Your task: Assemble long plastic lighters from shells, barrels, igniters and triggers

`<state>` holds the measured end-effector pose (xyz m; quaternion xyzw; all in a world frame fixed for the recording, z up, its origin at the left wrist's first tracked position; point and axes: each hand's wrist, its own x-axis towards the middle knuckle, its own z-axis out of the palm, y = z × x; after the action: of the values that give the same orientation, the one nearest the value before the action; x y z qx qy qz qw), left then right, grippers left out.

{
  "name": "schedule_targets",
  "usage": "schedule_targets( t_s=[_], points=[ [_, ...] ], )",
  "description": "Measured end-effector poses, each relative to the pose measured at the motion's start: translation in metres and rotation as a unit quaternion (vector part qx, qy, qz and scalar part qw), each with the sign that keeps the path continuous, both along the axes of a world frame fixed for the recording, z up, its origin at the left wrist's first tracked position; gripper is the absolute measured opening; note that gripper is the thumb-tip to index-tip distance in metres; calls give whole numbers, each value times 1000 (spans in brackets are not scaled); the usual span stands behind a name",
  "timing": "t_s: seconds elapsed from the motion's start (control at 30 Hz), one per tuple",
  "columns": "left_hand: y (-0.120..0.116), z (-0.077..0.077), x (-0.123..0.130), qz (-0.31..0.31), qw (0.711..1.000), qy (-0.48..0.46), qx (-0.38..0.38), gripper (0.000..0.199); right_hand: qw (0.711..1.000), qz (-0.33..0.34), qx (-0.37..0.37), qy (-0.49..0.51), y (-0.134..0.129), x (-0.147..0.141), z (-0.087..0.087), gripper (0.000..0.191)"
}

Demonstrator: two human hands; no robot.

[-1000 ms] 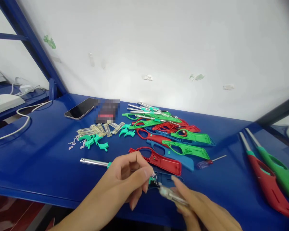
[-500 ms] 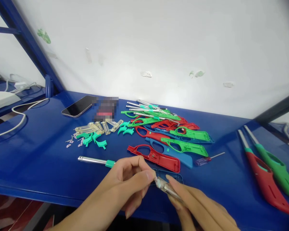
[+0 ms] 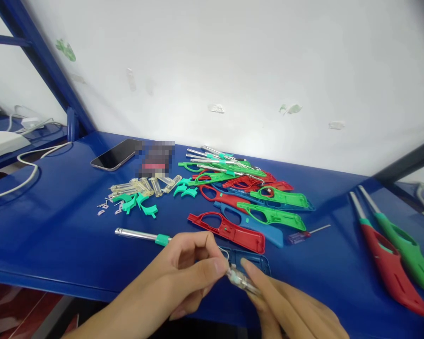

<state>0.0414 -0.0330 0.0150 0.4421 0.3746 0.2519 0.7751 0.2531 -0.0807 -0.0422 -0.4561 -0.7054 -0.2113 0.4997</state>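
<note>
A clear plastic lighter fuel tank [image 3: 243, 281] is gripped between the thumb and fingers of my right hand [image 3: 292, 301]. At the tank's upper end my left hand [image 3: 187, 268] makes a pinch; whatever is between its fingertips is too small to make out. A thin pale tube [image 3: 225, 252] curves just above those fingertips. Behind my hands lies a blue lighter shell half [image 3: 257, 260], partly covered. A metal lighter barrel with a green collar [image 3: 137, 234] extends left from behind my left hand.
Red, green and blue shell halves [image 3: 229, 230] and metal barrels [image 3: 215, 161] are piled mid-table. Clear tanks [image 3: 155, 186], green triggers [image 3: 146, 205] and a phone [image 3: 116, 154] lie left. To the right are a screwdriver [image 3: 300, 236] and two assembled lighters, red [image 3: 384, 263] and green [image 3: 405, 249].
The tank has turned slightly in my right hand, and my left pinch has shifted a little at its end. More of the thin pale tube now shows above my left fingertips.
</note>
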Motion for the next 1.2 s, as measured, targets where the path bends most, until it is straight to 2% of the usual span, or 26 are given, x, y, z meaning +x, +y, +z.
schedule_targets(
  t_s=[0.07, 0.3, 0.47, 0.8, 1.2],
  points=[
    [1, 0, 0, 0, 1000, -1, -3, 38, 1000, 17, 11, 0, -1, 1, -2, 45],
    [4, 6, 5, 10, 1000, 1, -26, 48, 1000, 14, 17, 1, -1, -1, -3, 40],
    [3, 5, 5, -12, 999, 1, -32, 50, 999, 16, 27, -1, 1, 0, -3, 43],
    [4, -8, 3, -25, 999, 23, 35, 32, 999, 39, 16, 18, 2, -1, -2, 46],
    [6, 1, 0, 2, 998, 37, 43, 30, 999, 32, 10, 26, -1, -2, -2, 44]
  ],
)
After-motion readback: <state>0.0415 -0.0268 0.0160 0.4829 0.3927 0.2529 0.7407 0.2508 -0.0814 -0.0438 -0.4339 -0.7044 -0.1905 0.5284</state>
